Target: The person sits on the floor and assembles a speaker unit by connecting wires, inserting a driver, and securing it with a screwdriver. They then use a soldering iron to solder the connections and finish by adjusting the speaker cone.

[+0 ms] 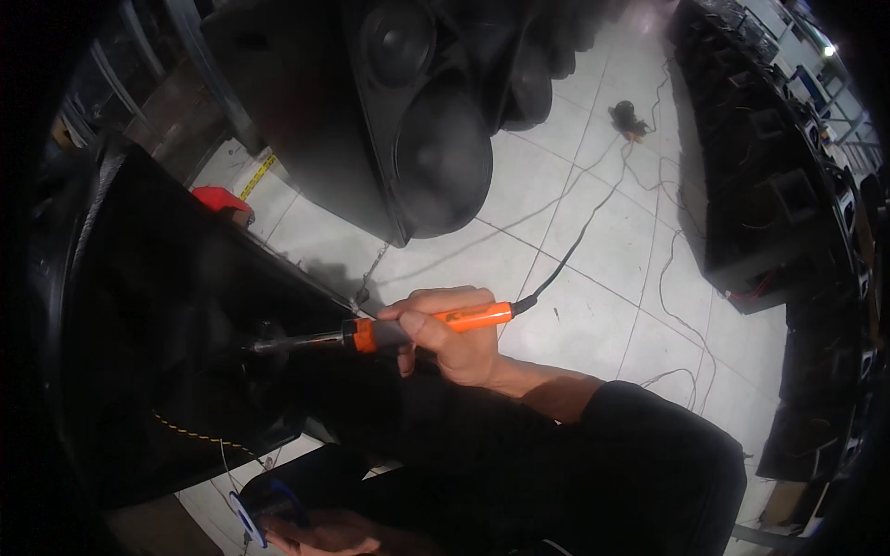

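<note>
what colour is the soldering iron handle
The soldering iron handle is orange and dark grey, best seen in the head view.

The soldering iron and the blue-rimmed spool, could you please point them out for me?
Soldering iron [363, 335], head view: orange band at the handle's front.
Blue-rimmed spool [246, 520], head view: its left flange.

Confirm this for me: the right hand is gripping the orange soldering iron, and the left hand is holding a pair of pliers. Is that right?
Not quite: the item in the left hand is wrong. The head view shows it holding a blue-rimmed spool. The right hand is indeed gripping the orange soldering iron.
</note>
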Tool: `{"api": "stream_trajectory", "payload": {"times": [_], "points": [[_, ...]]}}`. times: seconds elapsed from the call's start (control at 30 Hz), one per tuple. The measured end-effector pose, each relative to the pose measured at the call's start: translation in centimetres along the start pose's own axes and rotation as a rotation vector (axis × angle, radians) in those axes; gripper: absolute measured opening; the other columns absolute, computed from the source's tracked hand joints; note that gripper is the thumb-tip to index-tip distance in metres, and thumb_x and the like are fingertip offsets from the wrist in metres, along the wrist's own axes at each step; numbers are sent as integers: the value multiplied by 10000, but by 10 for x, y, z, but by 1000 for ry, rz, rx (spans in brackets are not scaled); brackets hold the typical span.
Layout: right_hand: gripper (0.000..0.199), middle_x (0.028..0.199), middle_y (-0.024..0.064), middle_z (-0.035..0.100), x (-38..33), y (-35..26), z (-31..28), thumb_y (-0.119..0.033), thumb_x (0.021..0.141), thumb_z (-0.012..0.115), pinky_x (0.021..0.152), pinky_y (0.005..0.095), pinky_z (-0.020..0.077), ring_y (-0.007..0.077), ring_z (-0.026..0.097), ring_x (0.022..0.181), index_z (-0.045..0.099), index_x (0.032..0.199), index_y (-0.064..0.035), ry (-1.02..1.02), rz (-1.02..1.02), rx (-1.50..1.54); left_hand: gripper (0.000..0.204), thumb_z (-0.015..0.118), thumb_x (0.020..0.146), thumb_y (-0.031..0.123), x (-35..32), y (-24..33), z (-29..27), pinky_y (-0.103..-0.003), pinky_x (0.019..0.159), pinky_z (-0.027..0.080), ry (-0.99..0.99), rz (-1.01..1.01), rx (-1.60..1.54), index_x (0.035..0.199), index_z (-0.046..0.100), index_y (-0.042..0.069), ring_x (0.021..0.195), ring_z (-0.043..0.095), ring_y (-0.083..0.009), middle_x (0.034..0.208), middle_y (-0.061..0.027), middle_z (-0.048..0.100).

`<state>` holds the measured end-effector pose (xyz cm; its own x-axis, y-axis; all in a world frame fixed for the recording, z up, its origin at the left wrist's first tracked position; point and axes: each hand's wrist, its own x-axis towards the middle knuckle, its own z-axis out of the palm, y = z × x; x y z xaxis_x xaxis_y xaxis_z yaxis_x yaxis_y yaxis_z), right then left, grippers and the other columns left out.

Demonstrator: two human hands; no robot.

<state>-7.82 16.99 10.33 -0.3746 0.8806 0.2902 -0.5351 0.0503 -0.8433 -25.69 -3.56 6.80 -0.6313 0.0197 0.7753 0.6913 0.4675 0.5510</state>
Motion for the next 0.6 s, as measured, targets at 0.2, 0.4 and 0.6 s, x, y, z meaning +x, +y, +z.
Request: {"api": "stream_trajectory", "payload": {"times": [0.2,0.4,0.6], "points": [[212,876,192,706,6,-1,30,-89,931,581,509,255,561,201,699,588,712,1020,52,-124,-176,-42,401,402,1057,256,9,15,-4,-359,677,486,-9,-277,-93,1052,647,-61,756,588,-241,849,-129,587],[208,847,172,713,2,-2,32,-59,909,575,511,249,553,186,700,586,710,1037,34,-146,-256,-97,359,388,1036,184,10,8,-9,-382,638,517,-34,206,257,1189,628,-35,771,638,-286,881,-156,616],[201,772,144,708,9,-13,40,-57,901,586,518,247,544,173,690,568,711,1034,25,-320,-408,-463,415,340,1051,233,8,18,-13,-369,657,528,-104,174,95,1204,621,-31,792,636,-292,890,-162,610]]}}
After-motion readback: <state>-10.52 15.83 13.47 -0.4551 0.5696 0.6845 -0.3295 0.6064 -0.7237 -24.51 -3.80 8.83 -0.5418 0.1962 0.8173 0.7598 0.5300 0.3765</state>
